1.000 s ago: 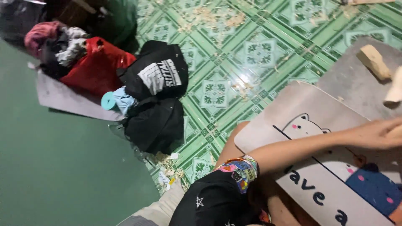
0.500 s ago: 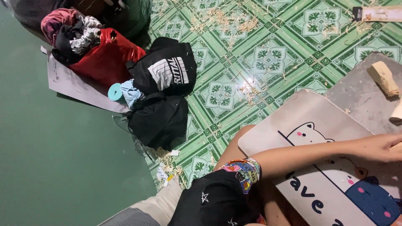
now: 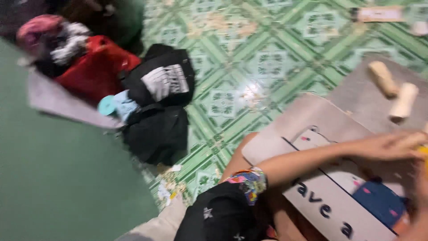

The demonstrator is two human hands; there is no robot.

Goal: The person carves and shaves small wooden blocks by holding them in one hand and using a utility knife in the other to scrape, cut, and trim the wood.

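Near the right edge of the printed board (image 3: pixel 321 196) on the tiled floor (image 3: pixel 267 67), the left hand (image 3: pixel 388 145) rests, grip too blurred to tell; a careless sweep could scatter the wooden blocks (image 3: pixel 403 101) nearby

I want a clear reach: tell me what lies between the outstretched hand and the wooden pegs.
Nothing visible. The hand rests over the printed board; the two wooden pegs lie just beyond on the grey board, only bare surface between. The picture is blurred.
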